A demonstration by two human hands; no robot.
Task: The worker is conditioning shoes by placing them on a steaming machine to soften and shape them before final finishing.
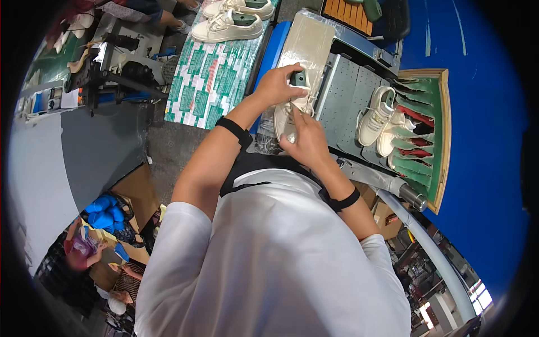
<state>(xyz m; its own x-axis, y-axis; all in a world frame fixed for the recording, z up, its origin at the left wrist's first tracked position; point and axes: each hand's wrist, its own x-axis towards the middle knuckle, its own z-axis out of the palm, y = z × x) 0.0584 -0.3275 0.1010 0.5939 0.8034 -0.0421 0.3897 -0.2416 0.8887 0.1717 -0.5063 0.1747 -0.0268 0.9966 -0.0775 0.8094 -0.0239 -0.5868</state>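
Note:
A cream lace-up sneaker (282, 121) with a dark green shoe last (299, 78) in its opening lies toe toward me on a beige, film-wrapped board. My left hand (276, 86) curls round the collar and last, its thumb and fingers gripping the ankle end. Lower down, my right hand (309, 138) is closed on the shoe's front, fingertips at the laces and thumb near the toe. The laces are partly hidden under my fingers.
To the right, a grey perforated conveyor (343, 98) carries cream sneakers (370, 121) to a wood-framed opening with slit green curtains (418, 95). More sneakers (227, 27) stand on a green-and-white patterned table (208, 78) at upper left. A metal roller (412, 196) sticks out at right.

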